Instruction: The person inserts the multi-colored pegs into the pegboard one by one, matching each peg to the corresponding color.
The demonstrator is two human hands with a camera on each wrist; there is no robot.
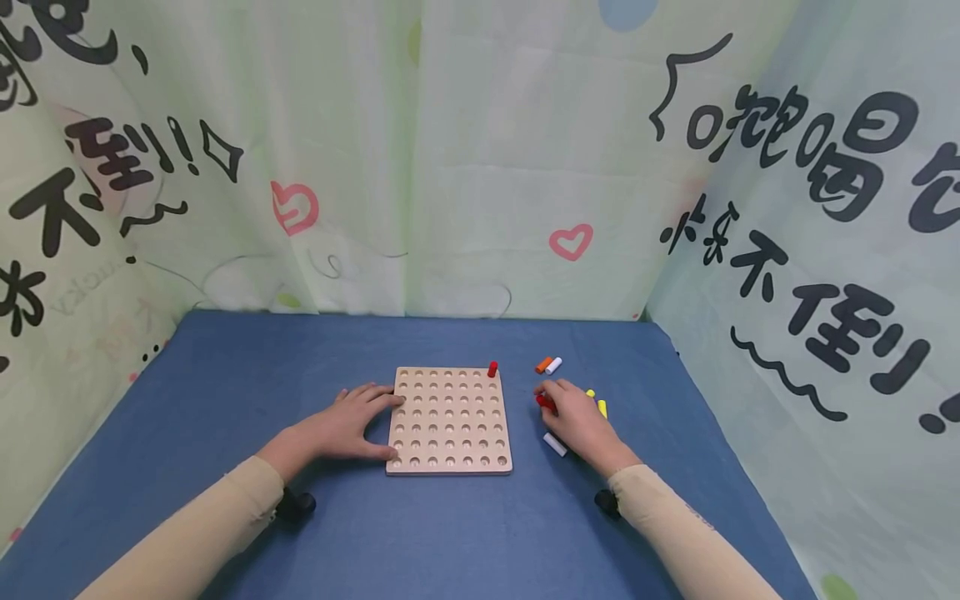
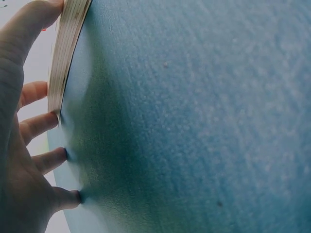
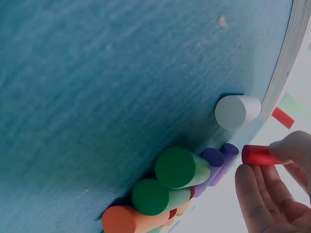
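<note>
A wooden pegboard (image 1: 440,420) with rows of round holes lies on the blue table. One red peg (image 1: 492,369) stands upright at its far right corner. At the board's left edge rests my left hand (image 1: 341,429), fingers spread, thumb near the front corner; the left wrist view shows the thumb against the board's side (image 2: 62,63). Right of the board, my right hand (image 1: 581,423) pinches another red peg (image 3: 255,155) between thumb and fingers, lying roughly sideways. Loose pegs surround that hand, partly hidden beneath it in the head view.
A white peg (image 3: 232,112), green pegs (image 3: 175,167), purple pegs (image 3: 213,158) and an orange peg (image 3: 119,221) lie close together in the right wrist view. Farther back are an orange peg (image 1: 543,365) and a white one (image 1: 554,366). Printed curtains (image 1: 480,167) enclose the table (image 1: 300,358).
</note>
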